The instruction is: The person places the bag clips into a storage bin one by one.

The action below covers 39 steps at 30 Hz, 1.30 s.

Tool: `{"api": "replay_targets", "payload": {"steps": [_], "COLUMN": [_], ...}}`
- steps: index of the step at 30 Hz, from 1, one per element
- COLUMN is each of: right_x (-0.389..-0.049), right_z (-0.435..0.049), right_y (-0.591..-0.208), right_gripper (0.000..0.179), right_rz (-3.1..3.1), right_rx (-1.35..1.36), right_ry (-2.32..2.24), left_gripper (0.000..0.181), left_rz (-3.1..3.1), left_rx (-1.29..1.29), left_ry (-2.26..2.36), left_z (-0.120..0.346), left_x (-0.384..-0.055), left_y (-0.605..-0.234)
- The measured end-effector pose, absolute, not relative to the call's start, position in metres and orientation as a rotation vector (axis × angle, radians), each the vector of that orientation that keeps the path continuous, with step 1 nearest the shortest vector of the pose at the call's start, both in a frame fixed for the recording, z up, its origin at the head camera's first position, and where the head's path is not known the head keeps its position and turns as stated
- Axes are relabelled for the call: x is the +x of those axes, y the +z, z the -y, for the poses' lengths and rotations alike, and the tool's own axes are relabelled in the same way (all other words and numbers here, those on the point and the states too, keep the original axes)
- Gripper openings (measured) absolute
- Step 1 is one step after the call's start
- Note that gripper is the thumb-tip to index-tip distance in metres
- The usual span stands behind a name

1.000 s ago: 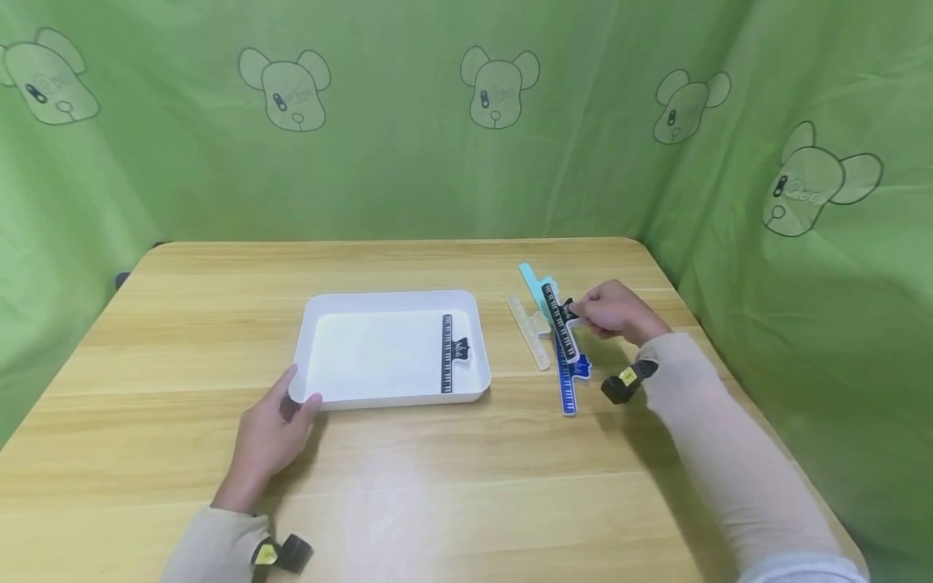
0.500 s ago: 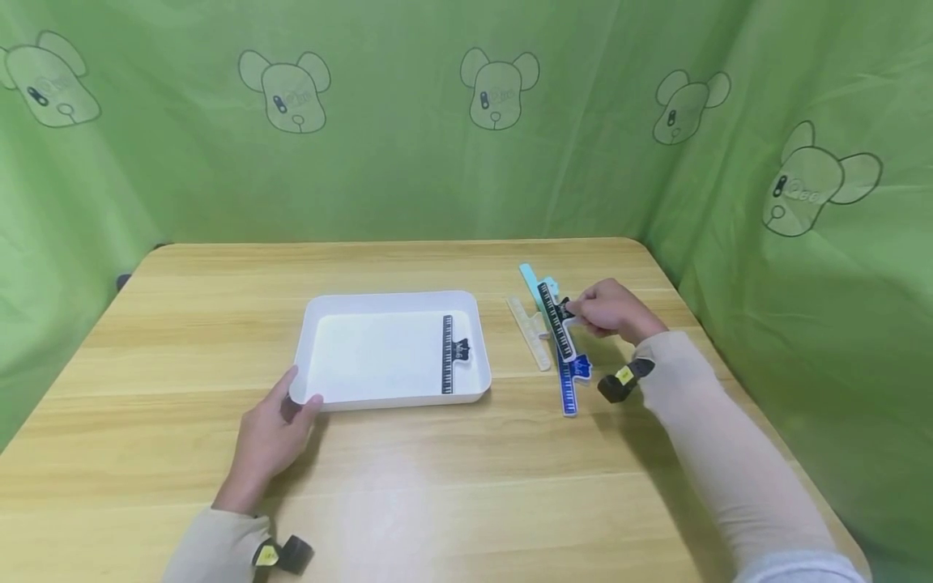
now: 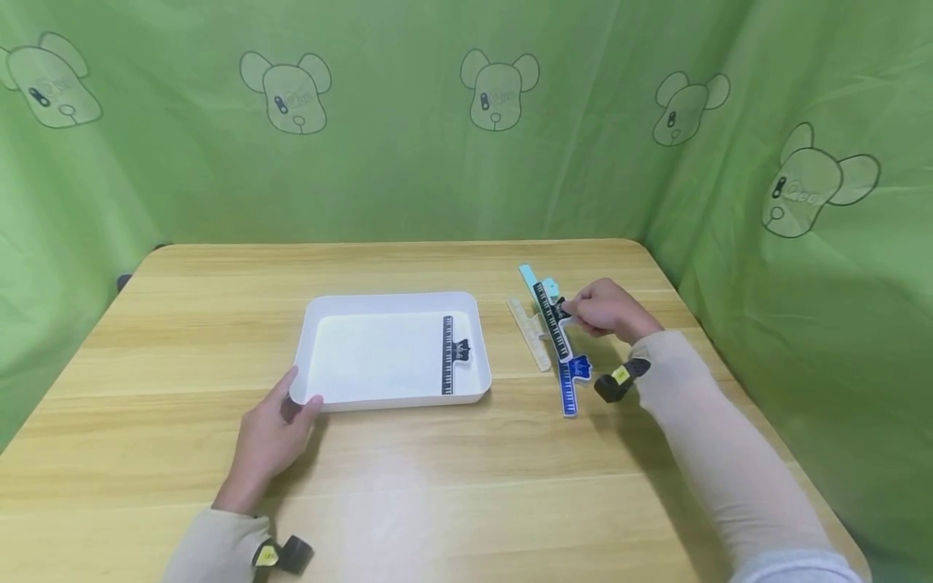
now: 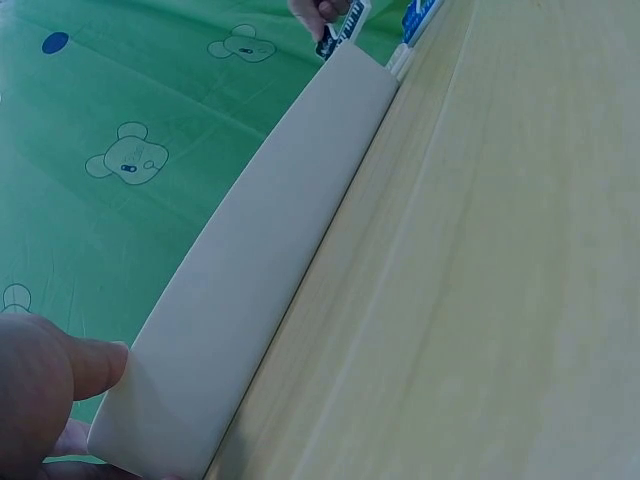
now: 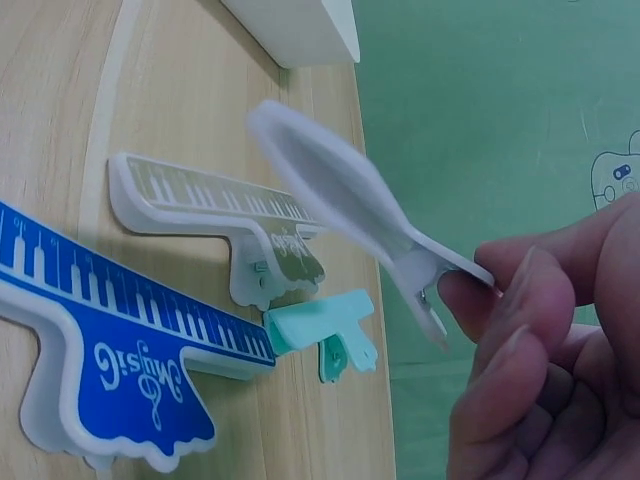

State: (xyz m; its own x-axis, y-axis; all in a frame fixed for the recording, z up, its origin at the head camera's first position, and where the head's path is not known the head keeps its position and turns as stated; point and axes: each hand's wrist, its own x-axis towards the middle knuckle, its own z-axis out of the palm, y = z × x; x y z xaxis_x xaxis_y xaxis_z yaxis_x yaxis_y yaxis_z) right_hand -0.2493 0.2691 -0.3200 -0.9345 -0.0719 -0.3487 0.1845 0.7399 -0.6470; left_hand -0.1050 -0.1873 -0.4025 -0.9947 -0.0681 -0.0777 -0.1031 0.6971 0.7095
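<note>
My right hand (image 3: 611, 309) pinches the handle of a black music clip (image 3: 551, 320) with a piano-key pattern. In the right wrist view that clip (image 5: 340, 180), seen from its white underside, hangs above the others. Beneath and around it lie a blue music clip (image 3: 568, 393), a turquoise clip (image 3: 528, 277) and a beige clip (image 3: 530, 334). My left hand (image 3: 270, 437) grips the near left corner of a white tray (image 3: 309, 348), thumb at the front wall. A second black music clip (image 3: 448, 356) lies inside the tray at its right.
The wooden table (image 3: 466, 494) carries the tray left of the clips. Green curtains (image 3: 394, 186) with printed bear heads stand behind and at both sides. The tray's long wall (image 4: 240, 260) fills the middle of the left wrist view.
My right hand has shifted slightly left with the black clip, which now overlaps less of the blue clip in view. My left hand and the tray stay in place.
</note>
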Motion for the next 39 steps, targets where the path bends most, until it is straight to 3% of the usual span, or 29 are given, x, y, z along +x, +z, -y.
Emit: {"api": "replay_targets", "payload": {"steps": [39], "right_x": [-0.247], "right_z": [-0.25], "right_y": [-0.314], "right_gripper": [0.039], "right_rz": [-2.593], "right_rx": [0.034], "right_ry": [-1.003], "left_gripper": [0.074], "left_rz": [-2.838], "left_rx": [-0.153], "left_ry": [1.196], "left_z": [0.187], "left_x": [-0.105], "left_y": [-0.402]}}
